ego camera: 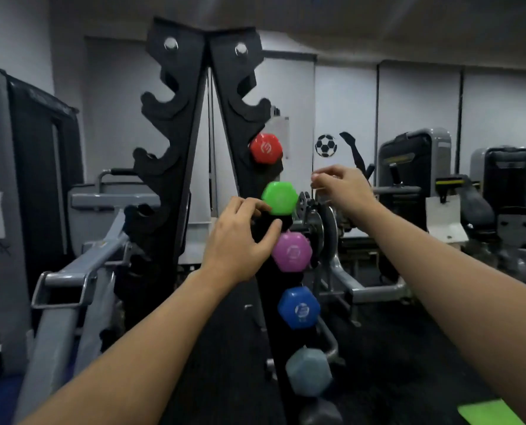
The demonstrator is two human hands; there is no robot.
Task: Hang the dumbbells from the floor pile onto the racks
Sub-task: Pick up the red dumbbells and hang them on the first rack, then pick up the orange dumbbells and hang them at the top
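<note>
Head view: black A-frame rack (194, 124) dead ahead, its right upright carrying a column of dumbbells: red (266, 147), green (279, 197), purple (292, 252), blue (299, 307), grey-blue (308, 372), dark grey (321, 414) at the bottom. Left upright's hooks bare. Left hand (240, 240) at the rack just beside the green dumbbell, fingers curled, thumb near purple; whether it grips anything, can't tell. Right hand (343, 188) raised right of the green one, fingers loosely curled, holding nothing visible.

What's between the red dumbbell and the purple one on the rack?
The green dumbbell hangs between the red dumbbell above it and the purple dumbbell below it. The head view shows all three on the rack.
</note>
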